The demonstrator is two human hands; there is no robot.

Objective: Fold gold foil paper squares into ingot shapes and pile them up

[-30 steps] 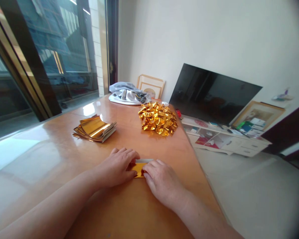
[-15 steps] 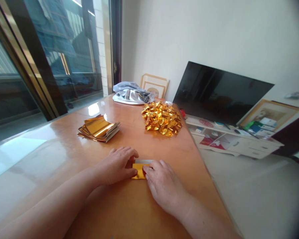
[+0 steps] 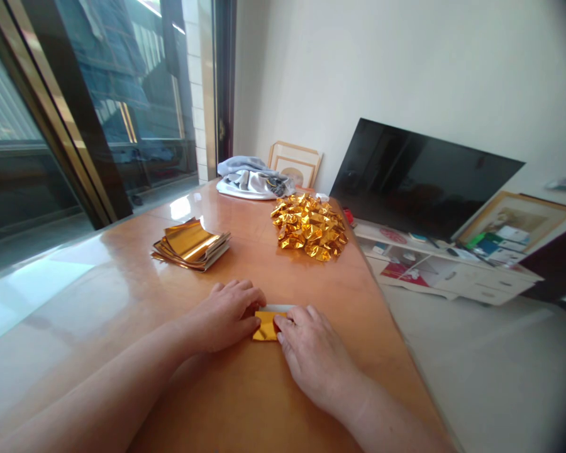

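A small folded sheet of gold foil paper lies flat on the wooden table, a pale strip showing along its far edge. My left hand is at its left side, thumb at the near left edge and curled fingers at the far left corner. On the right side, my right hand pinches the sheet, thumb and bent fingers pressed on it. Part of the sheet is hidden under the right fingers.
Beyond my left hand lies a stack of gold foil sheets. A heap of folded gold foil pieces sits near the table's right edge. Behind are a light cloth bundle, a television and a white cabinet.
My left thumb has slid slightly left on the foil paper, baring more of its left part. My right hand keeps its grip. The whole view has shifted a little.
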